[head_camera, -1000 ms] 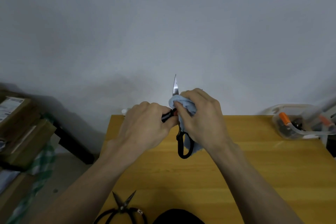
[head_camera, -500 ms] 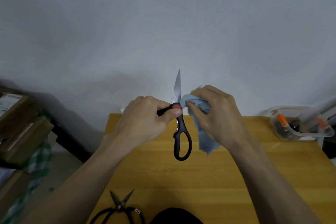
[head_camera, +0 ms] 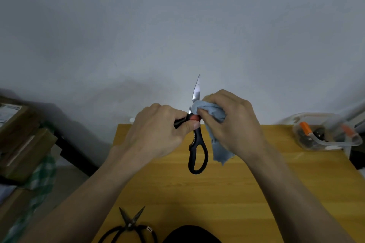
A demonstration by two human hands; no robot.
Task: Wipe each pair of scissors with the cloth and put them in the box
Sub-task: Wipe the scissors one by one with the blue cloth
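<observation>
Steel-bladed scissors (head_camera: 197, 144) look stiff, sharp — best held at the handle, where the left hand (head_camera: 158, 132) grips; right hand (head_camera: 231, 122) pinches soft cloth (head_camera: 212, 111).

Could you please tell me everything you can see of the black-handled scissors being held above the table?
The black-handled scissors are kitchen-style shears with shiny steel blades, a red pivot and black plastic-looking handles. They are held in the air above the wooden table, open, one blade pointing up, one handle loop hanging down. The left hand grips the other handle, thumb at the pivot. The right hand presses the blue cloth against the blade base.
</observation>
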